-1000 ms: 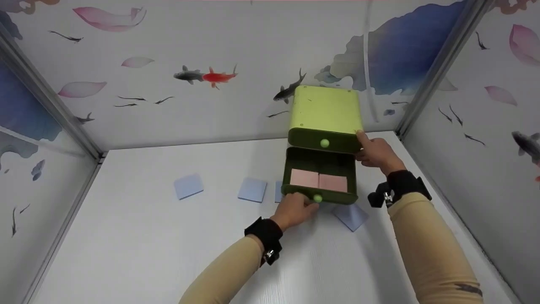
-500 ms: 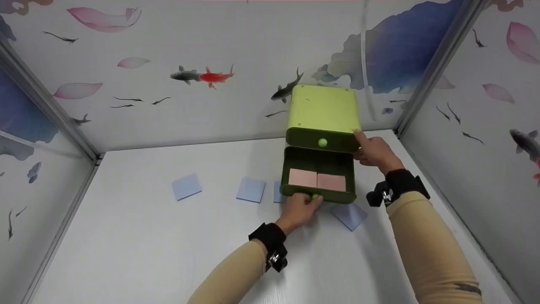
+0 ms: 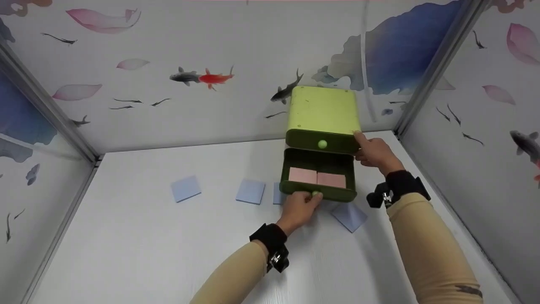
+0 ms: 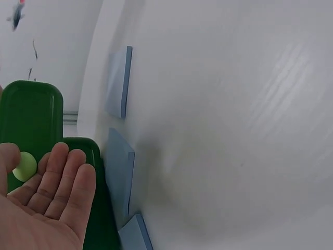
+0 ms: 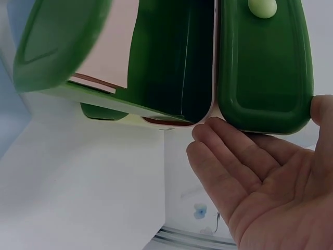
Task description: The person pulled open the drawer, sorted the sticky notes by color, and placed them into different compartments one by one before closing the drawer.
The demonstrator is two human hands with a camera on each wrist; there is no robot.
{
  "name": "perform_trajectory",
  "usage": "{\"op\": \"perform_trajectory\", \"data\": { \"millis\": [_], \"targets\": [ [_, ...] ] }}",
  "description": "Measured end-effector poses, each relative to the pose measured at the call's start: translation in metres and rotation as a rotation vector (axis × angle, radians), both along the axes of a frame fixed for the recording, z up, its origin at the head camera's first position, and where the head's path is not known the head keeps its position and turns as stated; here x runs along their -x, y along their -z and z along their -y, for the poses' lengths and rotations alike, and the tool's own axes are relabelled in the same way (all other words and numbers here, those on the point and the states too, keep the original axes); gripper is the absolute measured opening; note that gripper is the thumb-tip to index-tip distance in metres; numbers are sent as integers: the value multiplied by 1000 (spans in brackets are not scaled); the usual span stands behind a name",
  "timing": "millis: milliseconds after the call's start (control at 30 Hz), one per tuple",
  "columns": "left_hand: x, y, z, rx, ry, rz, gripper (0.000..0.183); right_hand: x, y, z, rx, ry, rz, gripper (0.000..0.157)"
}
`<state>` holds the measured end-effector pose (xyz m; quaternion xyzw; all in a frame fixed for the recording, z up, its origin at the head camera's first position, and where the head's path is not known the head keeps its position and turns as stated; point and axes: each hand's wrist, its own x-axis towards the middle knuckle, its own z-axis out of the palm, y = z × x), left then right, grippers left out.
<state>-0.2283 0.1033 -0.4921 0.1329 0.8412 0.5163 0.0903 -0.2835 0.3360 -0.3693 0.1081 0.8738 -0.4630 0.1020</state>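
Note:
A small green two-drawer cabinet (image 3: 324, 109) has its upper drawer closed and its lower drawer (image 3: 318, 157) pulled out. Two pink squares (image 3: 303, 175) lie side by side inside the lower drawer. At that drawer's front, my left hand (image 3: 296, 210) pinches the round light-green knob (image 4: 25, 166) between thumb and fingers, the other fingers extended. My right hand (image 3: 376, 153) holds the cabinet's right side by the upper drawer. In the right wrist view its thumb lies at the front edge of the upper drawer (image 5: 266, 67), with the fingers along the side.
Flat blue squares lie on the white table (image 3: 168, 245): one far left (image 3: 186, 188), another nearer the cabinet (image 3: 250, 191), one partly hidden behind the drawer, and one at the drawer's front right (image 3: 349, 216). Printed walls (image 3: 202, 38) enclose the table.
My left hand has shifted slightly right along the drawer front, and its thumb and fingers have closed on the knob. The drawer and my right hand stay nearly as they were.

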Motion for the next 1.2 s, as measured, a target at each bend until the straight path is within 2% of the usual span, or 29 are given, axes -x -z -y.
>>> {"op": "perform_trajectory", "data": {
  "millis": [367,633,800,1033,1200],
  "targets": [
    [16,-7,-14,-7,-21,40,37,-1,2,0,14,0,23,88],
    [29,-15,-19,16,4,60,35,1,1,0,-54,25,-24,77],
    [41,-17,-24,26,-18,42,36,2,1,0,-81,30,-27,80],
    [56,-22,-30,56,-23,12,39,-1,0,0,-37,31,-11,85],
    [65,-26,-34,82,-20,38,42,-1,2,0,-44,31,-9,85]
  ]
}}
